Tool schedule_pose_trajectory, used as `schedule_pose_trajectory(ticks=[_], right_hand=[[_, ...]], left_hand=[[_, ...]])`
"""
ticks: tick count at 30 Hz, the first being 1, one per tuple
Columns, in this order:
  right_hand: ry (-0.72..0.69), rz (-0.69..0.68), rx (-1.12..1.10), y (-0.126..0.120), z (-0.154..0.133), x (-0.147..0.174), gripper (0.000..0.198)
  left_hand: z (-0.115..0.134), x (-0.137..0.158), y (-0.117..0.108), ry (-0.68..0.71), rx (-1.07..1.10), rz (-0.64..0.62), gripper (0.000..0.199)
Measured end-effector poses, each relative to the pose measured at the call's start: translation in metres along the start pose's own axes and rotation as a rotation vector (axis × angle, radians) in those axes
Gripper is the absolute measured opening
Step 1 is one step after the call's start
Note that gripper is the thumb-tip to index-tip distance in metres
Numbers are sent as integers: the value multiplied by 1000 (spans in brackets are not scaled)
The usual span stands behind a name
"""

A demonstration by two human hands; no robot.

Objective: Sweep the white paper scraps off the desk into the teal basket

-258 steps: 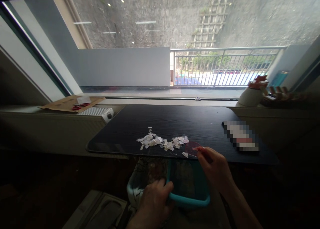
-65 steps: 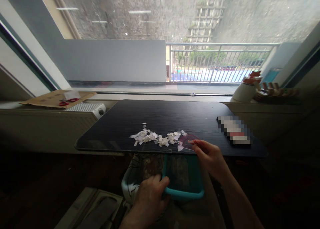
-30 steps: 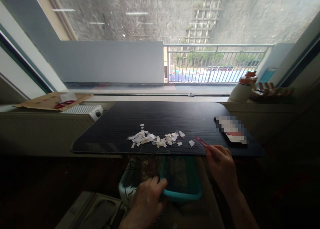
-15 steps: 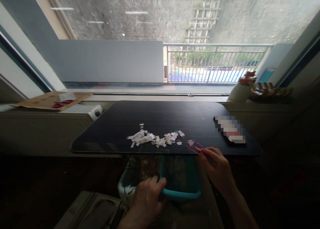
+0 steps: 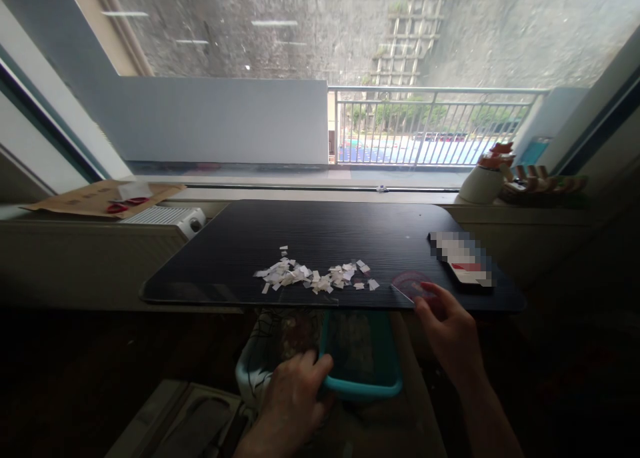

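My right hand (image 5: 450, 321) pinches a clear, reddish, half-round plastic piece that looks like a protractor (image 5: 413, 283), over the front edge of the black table (image 5: 320, 228). To its left, small cut scraps of white paper (image 5: 327, 279) lie in a loose, spread pile, with a single scrap (image 5: 373, 285) closest to the protractor. Below the table edge, my left hand (image 5: 299, 388) is closed on the near left rim of a teal plastic container (image 5: 367, 387). Pale pieces show dimly inside that container.
A black phone-like object (image 5: 470, 278), partly blurred out, lies at the table's right. Left of the teal container is a pale bin (image 5: 246, 371) with dark contents. Red scissors (image 5: 127, 205) rest on brown paper (image 5: 65, 201) by the window; a pale jar (image 5: 480, 183) stands right.
My right hand has moved right and turned the protractor, so its round side now shows. A paper scrap now lies where the protractor was. My left hand stays on the rim.
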State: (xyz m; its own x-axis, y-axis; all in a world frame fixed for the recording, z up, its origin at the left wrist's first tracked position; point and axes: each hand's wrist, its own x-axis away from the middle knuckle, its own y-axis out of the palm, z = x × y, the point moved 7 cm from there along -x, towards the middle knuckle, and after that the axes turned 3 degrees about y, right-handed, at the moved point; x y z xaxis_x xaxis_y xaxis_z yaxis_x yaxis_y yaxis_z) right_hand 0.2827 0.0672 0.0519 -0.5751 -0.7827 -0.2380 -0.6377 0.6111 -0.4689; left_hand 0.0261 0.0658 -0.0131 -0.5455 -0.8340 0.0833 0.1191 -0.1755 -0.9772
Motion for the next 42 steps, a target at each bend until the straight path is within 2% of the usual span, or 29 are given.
schedule_pose_trajectory(ticks=[7,11,15,20,25,29,34,38,42], right_hand=[[195,-116,-228,29,2,13,44],[182,-159,-390,38,-9,13,46],[133,-132,-271,33,-14,4,44],[107,-274,-261,42,-17,-1,40],[92,-339,-214,38,-15,-8,37],[62,-289,-127,28,-14,-11,31],[5,-352,-102,30,-19,-3,26],[-47,-285,-5,27,-22,0,23],[-81,-340,6,35,-25,2,23]], left_hand=[[1,0,-1,3,1,13,18],[0,0,0,-6,-4,-9,20],[1,0,-1,-10,4,-26,19],[1,0,0,-7,6,-26,18],[1,0,-1,0,17,-6,18],[2,-1,-3,2,22,7,18],[3,-2,-3,-2,12,-14,19],[3,-1,-2,-13,10,-37,18],[3,0,-3,-13,11,-26,18]])
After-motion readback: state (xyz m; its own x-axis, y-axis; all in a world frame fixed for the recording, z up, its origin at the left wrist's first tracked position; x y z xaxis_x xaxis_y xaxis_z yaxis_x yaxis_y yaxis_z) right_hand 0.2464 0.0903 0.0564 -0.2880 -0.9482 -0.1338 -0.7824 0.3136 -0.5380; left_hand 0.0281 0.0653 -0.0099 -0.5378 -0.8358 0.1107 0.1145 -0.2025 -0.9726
